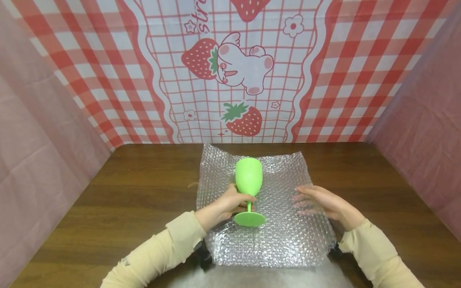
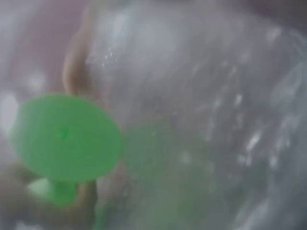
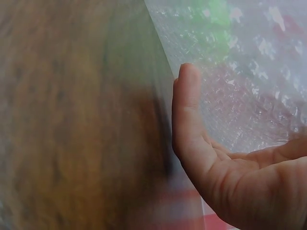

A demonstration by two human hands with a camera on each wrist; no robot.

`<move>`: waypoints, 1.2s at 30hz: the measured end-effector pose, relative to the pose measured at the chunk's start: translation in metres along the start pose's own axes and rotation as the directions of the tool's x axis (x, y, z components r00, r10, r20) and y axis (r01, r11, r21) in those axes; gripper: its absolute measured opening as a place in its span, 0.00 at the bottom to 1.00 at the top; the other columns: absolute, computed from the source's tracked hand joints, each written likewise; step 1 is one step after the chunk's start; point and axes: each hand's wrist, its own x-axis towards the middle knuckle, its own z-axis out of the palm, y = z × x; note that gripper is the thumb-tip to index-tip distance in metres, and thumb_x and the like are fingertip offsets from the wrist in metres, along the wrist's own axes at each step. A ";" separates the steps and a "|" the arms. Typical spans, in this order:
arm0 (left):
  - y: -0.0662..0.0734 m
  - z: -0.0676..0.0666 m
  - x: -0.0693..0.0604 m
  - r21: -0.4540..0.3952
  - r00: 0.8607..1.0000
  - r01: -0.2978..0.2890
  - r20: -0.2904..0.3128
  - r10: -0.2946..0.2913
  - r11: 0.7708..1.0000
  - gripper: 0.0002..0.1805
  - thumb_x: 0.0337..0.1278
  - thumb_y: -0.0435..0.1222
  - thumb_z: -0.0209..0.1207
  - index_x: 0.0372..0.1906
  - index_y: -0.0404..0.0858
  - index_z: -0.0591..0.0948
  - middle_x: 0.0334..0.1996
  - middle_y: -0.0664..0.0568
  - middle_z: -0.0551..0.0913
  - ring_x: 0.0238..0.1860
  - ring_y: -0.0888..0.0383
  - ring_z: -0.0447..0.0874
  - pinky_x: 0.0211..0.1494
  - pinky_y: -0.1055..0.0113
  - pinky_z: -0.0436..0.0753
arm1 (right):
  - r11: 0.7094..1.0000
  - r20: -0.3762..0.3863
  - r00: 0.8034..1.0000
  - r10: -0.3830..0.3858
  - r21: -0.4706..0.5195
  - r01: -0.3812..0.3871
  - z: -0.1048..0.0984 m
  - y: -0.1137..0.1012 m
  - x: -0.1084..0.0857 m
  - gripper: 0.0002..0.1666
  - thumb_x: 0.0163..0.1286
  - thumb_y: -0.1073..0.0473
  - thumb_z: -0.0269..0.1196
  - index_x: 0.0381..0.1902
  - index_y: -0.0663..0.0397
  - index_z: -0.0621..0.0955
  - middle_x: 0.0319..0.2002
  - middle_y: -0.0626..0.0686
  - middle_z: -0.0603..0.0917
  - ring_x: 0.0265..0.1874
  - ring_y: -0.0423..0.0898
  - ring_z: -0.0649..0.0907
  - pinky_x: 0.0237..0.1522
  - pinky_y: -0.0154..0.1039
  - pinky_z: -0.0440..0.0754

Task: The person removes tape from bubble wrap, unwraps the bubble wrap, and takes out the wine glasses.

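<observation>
A bright green plastic goblet (image 1: 249,176) leans over the middle of a bubble wrap sheet (image 1: 273,240), its cup toward the back and its round base toward me. My left hand (image 1: 232,202) grips it at the stem, thumb across the front. In the left wrist view the goblet's base (image 2: 67,139) shows large and blurred. At the sheet's right edge is my right hand (image 1: 324,202); some of its fingers show hazily through the plastic. From the right wrist, the thumb (image 3: 188,110) stands straight up against the bubble wrap (image 3: 240,96).
The sheet lies on a dark wooden table (image 1: 144,188). At the near edge is a pale grey surface (image 1: 259,278). A red checked strawberry cloth (image 1: 237,72) hangs behind, with pink curtains (image 1: 43,140) at both sides.
</observation>
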 end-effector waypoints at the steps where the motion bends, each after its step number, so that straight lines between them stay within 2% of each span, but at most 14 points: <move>1: 0.000 0.000 0.000 -0.005 1.000 -0.001 0.008 0.001 1.000 0.30 0.44 0.24 0.60 0.54 0.28 0.60 0.38 0.36 0.78 0.26 0.52 0.82 0.40 0.59 0.84 | 1.000 0.000 1.000 0.000 0.000 0.000 0.000 0.000 0.000 0.38 0.71 0.47 0.45 0.64 0.72 0.49 0.55 0.65 0.72 0.45 0.47 0.79 0.50 0.46 0.79; 7: 0.001 -0.004 -0.001 -0.003 0.997 -0.003 0.073 0.003 1.000 0.22 0.47 0.24 0.58 0.50 0.26 0.67 0.38 0.36 0.78 0.25 0.54 0.81 0.39 0.61 0.84 | 1.000 -0.003 1.000 0.005 0.001 -0.005 0.000 0.000 0.001 0.38 0.71 0.47 0.45 0.64 0.72 0.49 0.54 0.63 0.74 0.45 0.47 0.79 0.49 0.46 0.79; 12: 0.000 -0.007 0.000 0.005 0.994 -0.003 0.113 0.003 1.000 0.21 0.47 0.24 0.57 0.49 0.25 0.69 0.35 0.39 0.79 0.25 0.56 0.80 0.39 0.63 0.84 | 1.000 -0.005 1.000 0.003 0.003 -0.003 0.000 0.000 0.000 0.38 0.71 0.48 0.46 0.64 0.72 0.50 0.52 0.61 0.75 0.44 0.46 0.80 0.49 0.46 0.79; 17: -0.001 -0.010 0.000 -0.011 0.991 0.007 0.134 -0.005 1.000 0.21 0.48 0.24 0.56 0.50 0.25 0.68 0.31 0.43 0.78 0.26 0.57 0.79 0.36 0.67 0.83 | 1.000 -0.005 1.000 0.002 -0.004 -0.002 0.001 0.000 -0.001 0.38 0.72 0.48 0.45 0.64 0.72 0.49 0.53 0.63 0.74 0.44 0.47 0.80 0.49 0.46 0.79; 20: -0.001 -0.011 0.001 -0.017 0.987 -0.007 0.162 0.009 1.000 0.22 0.50 0.24 0.55 0.52 0.24 0.67 0.29 0.45 0.77 0.26 0.58 0.78 0.34 0.70 0.82 | 1.000 -0.006 1.000 0.001 -0.009 -0.001 0.001 0.000 -0.001 0.37 0.72 0.49 0.45 0.64 0.73 0.49 0.54 0.65 0.73 0.45 0.47 0.79 0.49 0.46 0.79; 23: 0.000 -0.013 0.002 -0.016 0.981 -0.054 0.187 0.056 0.998 0.23 0.51 0.24 0.54 0.54 0.24 0.65 0.29 0.46 0.77 0.26 0.59 0.78 0.34 0.70 0.82 | 1.000 -0.010 1.000 0.000 -0.008 0.000 0.001 0.001 -0.001 0.37 0.72 0.49 0.45 0.64 0.73 0.50 0.53 0.64 0.73 0.45 0.47 0.80 0.49 0.46 0.79; 26: 0.004 -0.015 0.002 -0.024 0.978 -0.095 0.185 0.098 0.995 0.26 0.51 0.25 0.55 0.57 0.26 0.63 0.34 0.44 0.78 0.28 0.59 0.78 0.39 0.67 0.82 | 1.000 -0.012 1.000 -0.001 -0.003 0.001 0.000 0.001 -0.001 0.37 0.72 0.49 0.45 0.64 0.73 0.50 0.52 0.63 0.74 0.45 0.48 0.80 0.49 0.47 0.80; 28: 0.007 -0.015 0.001 -0.043 0.978 -0.114 0.174 0.119 0.993 0.28 0.51 0.25 0.55 0.59 0.27 0.61 0.40 0.39 0.77 0.30 0.58 0.78 0.44 0.62 0.81 | 1.000 -0.010 1.000 -0.002 0.000 0.002 0.000 0.001 -0.002 0.37 0.72 0.49 0.45 0.64 0.73 0.50 0.52 0.62 0.75 0.45 0.48 0.80 0.49 0.47 0.79; 32: 0.013 -0.016 -0.001 -0.094 0.978 -0.145 0.140 0.158 0.985 0.32 0.50 0.25 0.55 0.63 0.29 0.58 0.52 0.30 0.70 0.34 0.56 0.77 0.52 0.55 0.78 | 1.000 -0.007 1.000 -0.005 0.005 0.005 0.000 0.001 -0.002 0.37 0.72 0.50 0.45 0.64 0.74 0.50 0.50 0.60 0.76 0.44 0.47 0.80 0.49 0.47 0.79; 36: 0.018 -0.018 -0.005 -0.126 0.971 -0.181 0.134 0.198 0.975 0.34 0.50 0.24 0.54 0.64 0.32 0.57 0.53 0.31 0.70 0.37 0.56 0.77 0.53 0.57 0.78 | 1.000 -0.006 1.000 -0.008 0.009 0.008 0.000 0.002 -0.003 0.37 0.72 0.50 0.45 0.64 0.74 0.50 0.49 0.59 0.76 0.44 0.47 0.80 0.49 0.47 0.79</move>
